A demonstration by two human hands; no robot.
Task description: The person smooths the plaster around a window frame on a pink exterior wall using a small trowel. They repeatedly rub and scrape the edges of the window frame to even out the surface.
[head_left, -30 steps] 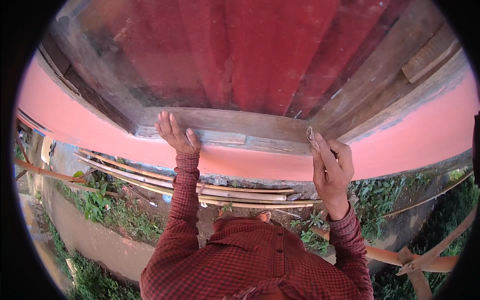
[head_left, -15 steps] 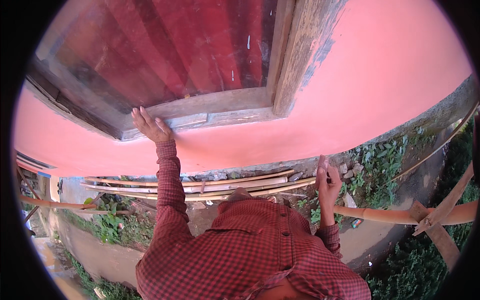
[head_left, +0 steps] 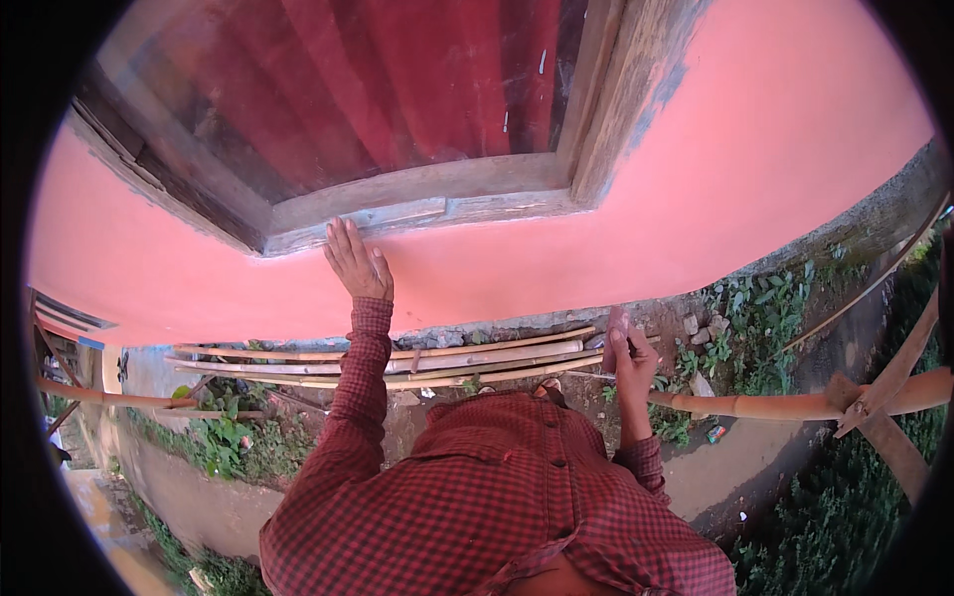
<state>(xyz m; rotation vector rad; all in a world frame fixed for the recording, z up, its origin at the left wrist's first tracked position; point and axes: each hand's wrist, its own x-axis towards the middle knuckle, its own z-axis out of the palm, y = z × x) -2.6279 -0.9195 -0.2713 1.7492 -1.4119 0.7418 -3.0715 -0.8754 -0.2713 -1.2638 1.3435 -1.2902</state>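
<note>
My left hand (head_left: pixel 359 262) lies flat with its fingers stretched, the tips at the lower edge of a weathered wooden window frame (head_left: pixel 507 207) and the palm over the pink wall (head_left: pixel 477 262). Nothing shows in it. Lower and to the right, my right hand (head_left: pixel 633 370) is closed round a flat reddish-brown piece (head_left: pixel 616 322), whose exact kind I cannot make out. That hand is apart from the wall. Behind the window glass (head_left: pixel 378 89) hangs a red curtain (head_left: pixel 437 79).
Several bamboo poles (head_left: pixel 487 355) run along the wall's foot. A thicker bamboo rail (head_left: pixel 745 405) crosses at the right, with crossed wooden pieces (head_left: pixel 874 417) on it. Plants (head_left: pixel 760 328) and stones (head_left: pixel 701 334) lie below the wall, beside a muddy path (head_left: pixel 725 467).
My left hand has slid right along the window's lower edge and sits a little lower on the wall. My right hand has shifted slightly left, still holding the reddish-brown piece.
</note>
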